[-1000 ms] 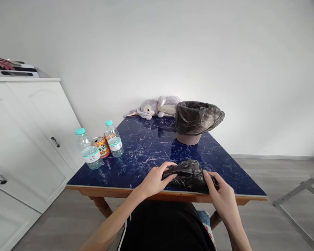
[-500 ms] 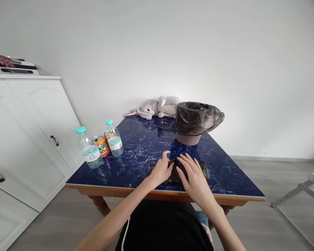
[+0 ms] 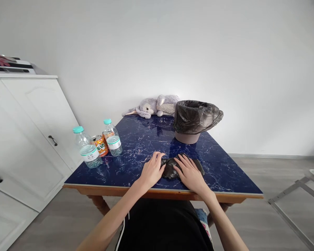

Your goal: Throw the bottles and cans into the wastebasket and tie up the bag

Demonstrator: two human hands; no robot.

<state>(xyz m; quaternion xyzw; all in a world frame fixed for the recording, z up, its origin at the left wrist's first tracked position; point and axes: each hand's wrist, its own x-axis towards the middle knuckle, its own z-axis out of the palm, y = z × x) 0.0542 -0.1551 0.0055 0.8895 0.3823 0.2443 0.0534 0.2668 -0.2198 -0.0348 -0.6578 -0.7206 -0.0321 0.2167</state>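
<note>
A crumpled black plastic bag (image 3: 169, 170) lies bunched on the table near its front edge. My left hand (image 3: 151, 171) is at the bag's left end, with thumb and fingers closed around that end. Flat across the bag's right part rests my right hand (image 3: 190, 175), its fingers spread and pressing down. Part of the bag is hidden under the right palm. Behind the hands stands a bin (image 3: 186, 137) lined with a dark, loosely draped bin liner (image 3: 192, 120).
Two clear bottles with turquoise caps, a left one (image 3: 90, 153) and a right one (image 3: 113, 141), stand beside an orange can (image 3: 101, 145) on the table's left. A plush rabbit (image 3: 157, 105) lies along the wall. White cabinets (image 3: 34, 122) flank the blue marbled table (image 3: 141, 134).
My left hand has slid left along the bag, which now looks longer and flatter between my hands. My right hand has settled flatter on it.
</note>
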